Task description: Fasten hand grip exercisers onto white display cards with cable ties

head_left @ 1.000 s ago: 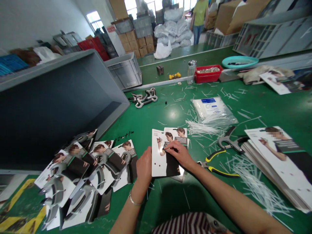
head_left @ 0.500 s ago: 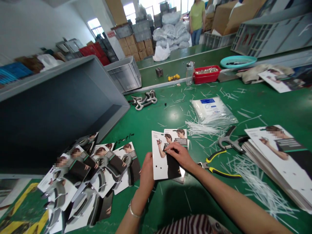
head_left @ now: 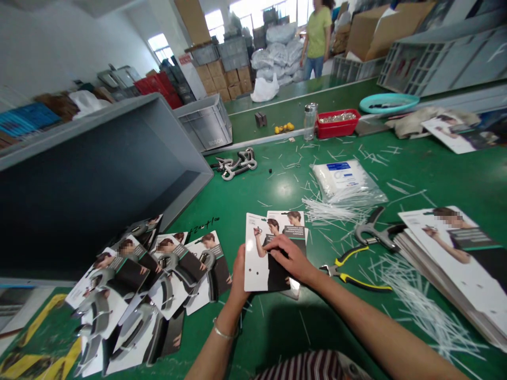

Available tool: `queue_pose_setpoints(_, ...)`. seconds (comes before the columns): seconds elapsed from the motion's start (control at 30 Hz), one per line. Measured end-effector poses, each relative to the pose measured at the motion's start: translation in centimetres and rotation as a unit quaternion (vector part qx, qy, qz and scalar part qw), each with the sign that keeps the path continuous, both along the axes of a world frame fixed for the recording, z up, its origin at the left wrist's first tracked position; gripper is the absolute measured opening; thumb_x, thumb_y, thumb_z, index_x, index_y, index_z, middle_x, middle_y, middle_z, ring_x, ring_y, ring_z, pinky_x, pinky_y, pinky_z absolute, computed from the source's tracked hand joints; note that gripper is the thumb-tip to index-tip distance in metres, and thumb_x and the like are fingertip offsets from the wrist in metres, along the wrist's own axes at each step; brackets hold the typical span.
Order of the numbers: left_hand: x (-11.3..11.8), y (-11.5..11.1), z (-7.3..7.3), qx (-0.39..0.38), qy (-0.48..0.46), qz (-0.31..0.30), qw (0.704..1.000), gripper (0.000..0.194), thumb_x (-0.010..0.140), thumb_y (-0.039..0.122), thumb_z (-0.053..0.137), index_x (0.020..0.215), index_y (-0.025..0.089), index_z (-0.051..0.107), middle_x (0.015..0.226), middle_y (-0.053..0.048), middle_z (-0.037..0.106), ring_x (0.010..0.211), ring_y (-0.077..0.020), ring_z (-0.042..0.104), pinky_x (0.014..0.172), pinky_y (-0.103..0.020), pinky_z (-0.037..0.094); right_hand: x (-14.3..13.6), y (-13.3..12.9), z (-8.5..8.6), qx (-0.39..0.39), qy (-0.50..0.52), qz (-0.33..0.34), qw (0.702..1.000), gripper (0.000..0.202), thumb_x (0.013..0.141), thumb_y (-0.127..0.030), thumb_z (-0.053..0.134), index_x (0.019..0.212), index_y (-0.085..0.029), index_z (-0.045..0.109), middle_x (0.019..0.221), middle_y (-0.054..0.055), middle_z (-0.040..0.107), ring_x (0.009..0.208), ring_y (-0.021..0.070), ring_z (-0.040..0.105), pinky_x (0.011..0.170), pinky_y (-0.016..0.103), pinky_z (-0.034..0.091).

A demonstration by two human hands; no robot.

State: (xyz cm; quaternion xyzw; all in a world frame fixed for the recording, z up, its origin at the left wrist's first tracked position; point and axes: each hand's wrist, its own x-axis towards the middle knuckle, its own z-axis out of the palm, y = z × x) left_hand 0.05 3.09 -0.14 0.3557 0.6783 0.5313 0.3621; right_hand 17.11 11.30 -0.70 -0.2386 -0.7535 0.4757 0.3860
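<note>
A printed card (head_left: 256,266) is upright and slightly tilted in front of me, with my left hand (head_left: 238,277) gripping its left edge. The fingers of my right hand (head_left: 291,258) are bent together against the card's printed face; whether they pinch something small is hidden. Behind it lies a second card (head_left: 299,217), partly covered. To the right are yellow-black pliers (head_left: 346,276) and a grey hand grip (head_left: 374,232). Loose white cable ties (head_left: 336,211) lie beyond, beside a plastic bag of ties (head_left: 344,179).
Cards with grips attached (head_left: 170,274) are heaped at left before a large grey bin (head_left: 174,158). A card stack (head_left: 455,264) stands at right. Farther back are loose grips (head_left: 240,163), a glass bottle (head_left: 310,124), a red tray (head_left: 336,129) and a person (head_left: 318,37).
The held card has shifted slightly left and turned a little, with both hands still at it. In the background the person has turned and moved slightly.
</note>
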Motion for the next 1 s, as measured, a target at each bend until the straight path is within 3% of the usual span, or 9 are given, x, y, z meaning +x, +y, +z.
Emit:
queue_pose_setpoints(0.17,-0.8,-0.6,0.8,-0.016,-0.097,-0.012,0.995,0.046,0.084,0.051,0.061,0.115,0.017,0.065,0.109,-0.009,0.071,0.094,-0.0232,0.066,0.079,-0.029,0.051,-0.5,-0.2,-0.2,-0.012,-0.002,-0.022,1.0,0.01,0.093,-0.028,0.061,0.088,-0.022,0.068,0.093,0.003,0.062,0.095,0.019,0.058,0.089,0.033,0.043)
queue_pose_setpoints(0.27,-1.3,-0.5,1.3,-0.065,-0.111,-0.046,0.991,0.058,0.073,0.044,0.077,0.123,0.018,0.063,0.114,-0.01,0.071,0.097,-0.0248,0.067,0.077,-0.028,0.051,-0.6,-0.4,0.0,-0.054,0.009,-0.03,0.998,0.011,0.093,-0.028,0.06,0.087,-0.022,0.067,0.091,0.002,0.064,0.091,0.018,0.059,0.087,0.031,0.044)
queue_pose_setpoints(0.33,-1.3,-0.3,1.5,-0.097,-0.139,-0.075,0.983,0.066,0.067,0.037,0.082,0.127,0.018,0.06,0.108,-0.009,0.073,0.085,-0.0228,0.069,0.069,-0.027,0.051,0.0,-0.5,0.3,-0.101,0.019,-0.054,0.993,0.012,0.093,-0.03,0.059,0.089,-0.022,0.066,0.09,0.001,0.065,0.087,0.0175,0.061,0.083,0.03,0.046)
queue_pose_setpoints(0.43,-1.0,-0.1,1.5,-0.117,-0.21,-0.092,0.966,0.063,0.068,0.035,0.079,0.125,0.016,0.06,0.091,-0.006,0.075,0.064,-0.0182,0.067,0.058,-0.025,0.049,2.4,0.1,0.6,-0.123,-0.009,-0.1,0.987,0.016,0.095,-0.034,0.054,0.095,-0.022,0.065,0.089,0.001,0.067,0.083,0.0172,0.062,0.077,0.028,0.047)
queue_pose_setpoints(0.53,-0.5,0.4,1.4,-0.12,-0.227,-0.096,0.962,0.06,0.069,0.035,0.077,0.124,0.015,0.061,0.084,-0.006,0.074,0.058,-0.0166,0.065,0.053,-0.024,0.047,5.7,3.0,1.0,-0.002,-0.155,-0.149,0.977,0.021,0.098,-0.033,0.048,0.103,-0.02,0.064,0.097,0.004,0.068,0.089,0.0178,0.062,0.081,0.029,0.048)
queue_pose_setpoints(0.6,-0.2,1.1,1.4,-0.123,-0.217,-0.113,0.962,0.058,0.07,0.035,0.076,0.123,0.014,0.061,0.084,-0.007,0.074,0.057,-0.0168,0.065,0.051,-0.024,0.046,7.1,6.3,1.4,0.107,-0.286,-0.171,0.937,0.021,0.099,-0.027,0.045,0.104,-0.018,0.064,0.103,0.007,0.066,0.097,0.0189,0.06,0.087,0.03,0.046)
queue_pose_setpoints(0.67,0.2,2.1,1.3,-0.128,-0.199,-0.13,0.963,0.056,0.071,0.034,0.075,0.121,0.013,0.062,0.085,-0.008,0.074,0.058,-0.0173,0.065,0.051,-0.024,0.046,7.4,10.0,1.9,0.159,-0.35,-0.161,0.909,0.018,0.097,-0.021,0.048,0.099,-0.016,0.065,0.103,0.01,0.066,0.102,0.0212,0.058,0.093,0.033,0.043)
queue_pose_setpoints(0.83,-0.3,2.9,1.8,-0.128,-0.141,-0.122,0.974,0.05,0.07,0.033,0.076,0.113,0.012,0.065,0.09,-0.01,0.075,0.063,-0.0183,0.067,0.053,-0.024,0.047,4.5,16.6,2.6,0.2,-0.424,-0.103,0.877,0.007,0.083,-0.01,0.061,0.08,-0.013,0.066,0.092,0.017,0.066,0.102,0.0283,0.056,0.093,0.037,0.04)
queue_pose_setpoints(1.0,-1.9,-0.8,2.6,-0.094,-0.308,-0.105,0.941,0.049,0.068,0.027,0.079,0.113,0.013,0.065,0.108,-0.013,0.072,0.083,-0.0223,0.07,0.071,-0.029,0.054,2.6,18.8,2.7,0.179,-0.412,-0.095,0.888,0.007,0.082,-0.01,0.06,0.077,-0.015,0.061,0.088,0.014,0.068,0.092,0.0246,0.062,0.082,0.032,0.044)
